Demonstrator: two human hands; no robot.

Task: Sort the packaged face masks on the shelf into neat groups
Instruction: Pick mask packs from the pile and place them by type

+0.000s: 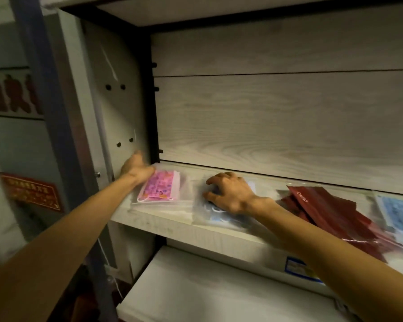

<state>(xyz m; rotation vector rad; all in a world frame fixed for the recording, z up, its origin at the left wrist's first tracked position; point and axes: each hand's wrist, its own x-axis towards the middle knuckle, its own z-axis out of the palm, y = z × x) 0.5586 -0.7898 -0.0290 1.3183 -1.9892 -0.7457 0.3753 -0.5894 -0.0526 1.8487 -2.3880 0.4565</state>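
The shelf [163, 225] is a pale wood-grain board set in a dark-framed unit, and every pack of masks lies flat on it, spread from the left corner to the right edge, so the sorting is partly done at best.

Largest of the lot is the dark red heap [330, 212], fanned untidily toward the right front edge; it looks unsorted, its packets overlapping at odd angles. Beyond it, at the right edge, a blue-patterned pack [396, 212] is cut off by the frame.

At the left end, close to the back corner, sits the pink pack [159, 187] in a clear bag, squared to the side wall, likely the start of a neat group. The left hand [136, 169] rests at its far left corner, against the side panel; motion blur hides the fingers, so I cannot tell whether they grip the bag or only nudge it.

Just to the right, apart from the pink one, lies a clear pack of blue masks [215, 213] near the front edge. The right hand [230, 194] presses on it from above, fingers spread and bent like a claw, probably to slide or square it, not lift it.
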